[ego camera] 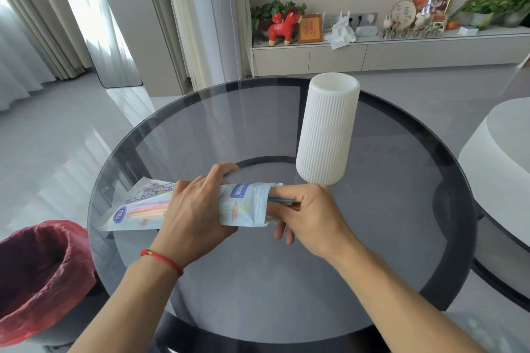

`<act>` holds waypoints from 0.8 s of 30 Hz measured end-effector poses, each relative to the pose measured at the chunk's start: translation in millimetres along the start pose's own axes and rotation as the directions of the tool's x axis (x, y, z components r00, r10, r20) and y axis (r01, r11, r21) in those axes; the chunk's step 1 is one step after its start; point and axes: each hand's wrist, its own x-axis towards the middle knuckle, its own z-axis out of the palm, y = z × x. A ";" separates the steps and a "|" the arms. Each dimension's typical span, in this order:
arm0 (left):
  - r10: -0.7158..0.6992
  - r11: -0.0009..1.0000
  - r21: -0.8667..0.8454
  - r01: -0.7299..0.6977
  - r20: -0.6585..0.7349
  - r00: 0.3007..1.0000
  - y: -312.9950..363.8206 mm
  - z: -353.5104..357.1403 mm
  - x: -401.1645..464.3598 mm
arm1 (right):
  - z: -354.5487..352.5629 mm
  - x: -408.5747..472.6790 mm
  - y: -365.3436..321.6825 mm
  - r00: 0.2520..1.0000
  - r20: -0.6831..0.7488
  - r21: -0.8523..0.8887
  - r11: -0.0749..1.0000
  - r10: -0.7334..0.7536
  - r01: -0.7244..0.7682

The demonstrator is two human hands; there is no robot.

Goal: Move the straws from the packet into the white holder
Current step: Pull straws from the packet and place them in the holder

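A pale printed packet (241, 206) of coloured straws (149, 208) lies sideways just above the round glass table (401, 209). My left hand (195, 209) grips the packet round its middle. My right hand (307, 215) has fingers inside the packet's open right end and pinches the tips of a few straws (282, 201), a blue one showing. The tall white ribbed holder (327, 132) stands upright on the table, behind and slightly right of my right hand, with its top open.
A bin lined with a red bag (37, 275) stands at the table's lower left. A white rounded seat or table (499, 157) sits to the right. A low cabinet (372, 54) with ornaments runs along the far wall.
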 end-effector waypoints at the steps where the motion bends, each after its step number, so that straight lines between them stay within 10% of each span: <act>1: -0.006 1.000 0.003 0.006 -0.006 1.000 -0.8 -0.5 -0.1 | -2.6 1.9 -1.0 1.000 -0.006 0.038 0.999 0.010 -0.009; 14: -0.090 0.987 0.135 0.090 -0.011 0.996 -13.1 -5.5 -2.9 | -86.7 -8.6 -17.9 0.958 0.061 0.529 0.805 0.280 -0.269; 18: -0.158 0.977 0.129 0.171 -0.106 0.982 -10.2 -3.0 -2.2 | -76.0 -5.6 -15.3 0.940 0.063 0.731 0.626 0.334 -0.272; 24: -0.112 0.981 0.144 0.133 -0.146 0.983 12.0 10.9 -7.0 | -2.2 -0.5 -13.3 0.935 -0.129 0.724 0.675 0.330 -0.139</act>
